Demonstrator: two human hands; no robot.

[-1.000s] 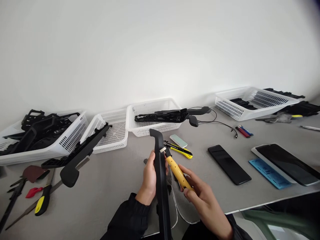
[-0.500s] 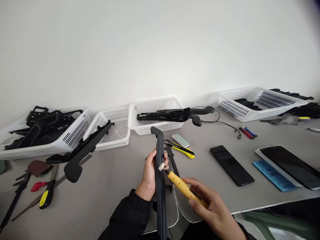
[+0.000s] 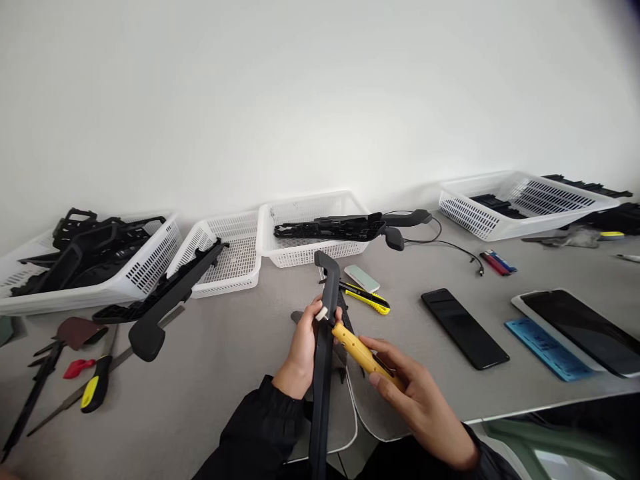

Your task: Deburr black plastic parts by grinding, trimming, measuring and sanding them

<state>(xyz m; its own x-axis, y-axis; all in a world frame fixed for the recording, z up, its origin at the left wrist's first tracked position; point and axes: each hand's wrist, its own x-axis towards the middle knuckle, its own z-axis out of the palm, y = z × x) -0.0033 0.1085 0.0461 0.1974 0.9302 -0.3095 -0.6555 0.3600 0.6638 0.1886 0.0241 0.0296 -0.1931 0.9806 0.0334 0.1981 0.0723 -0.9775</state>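
Observation:
My left hand is wrapped round a long black plastic trim piece with a hooked upper end, held over the front of the table. In my right hand is a yellow rotary tool, its body pinched between thumb and fingers. A small pale polishing tip at the tool's front lies against or just over the trim piece, close to my left thumb; I cannot tell whether they touch. Behind the piece lie a yellow utility knife and a black caliper, partly hidden.
White baskets line the wall, several holding black plastic parts. Another black part leans on a basket at left, near a file. On the right are a black phone, a blue plate and lighters.
The trim piece has tilted, its hooked end moving right. The rotary tool and my right hand have shifted slightly left and up, the tip now nearer my left thumb.

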